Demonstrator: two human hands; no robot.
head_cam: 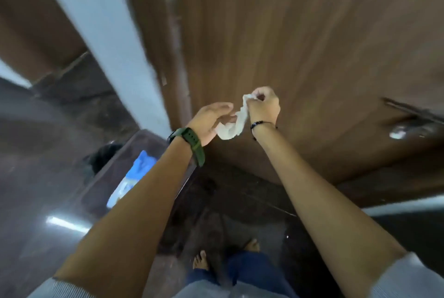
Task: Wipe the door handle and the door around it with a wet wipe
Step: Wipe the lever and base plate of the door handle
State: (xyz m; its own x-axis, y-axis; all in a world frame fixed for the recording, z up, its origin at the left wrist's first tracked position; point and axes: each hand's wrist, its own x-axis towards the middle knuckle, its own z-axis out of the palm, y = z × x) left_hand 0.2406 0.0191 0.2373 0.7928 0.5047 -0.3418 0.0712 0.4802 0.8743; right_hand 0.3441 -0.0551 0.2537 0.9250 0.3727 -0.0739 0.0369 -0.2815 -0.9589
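Observation:
A white wet wipe (234, 123) hangs crumpled between both hands in front of the brown wooden door (300, 33). My right hand (263, 105) pinches the wipe's top end. My left hand (212, 120), with a green watch on its wrist, holds the lower end with its fingers curled under it. The metal door handle (401, 130) shows blurred at the right, well apart from both hands.
A blue and white wipes pack (131, 177) lies on a dark brown stand (149, 144) at lower left. A pale door frame (103, 33) runs along the door's left side. Bare feet (201, 260) stand on the dark glossy floor below.

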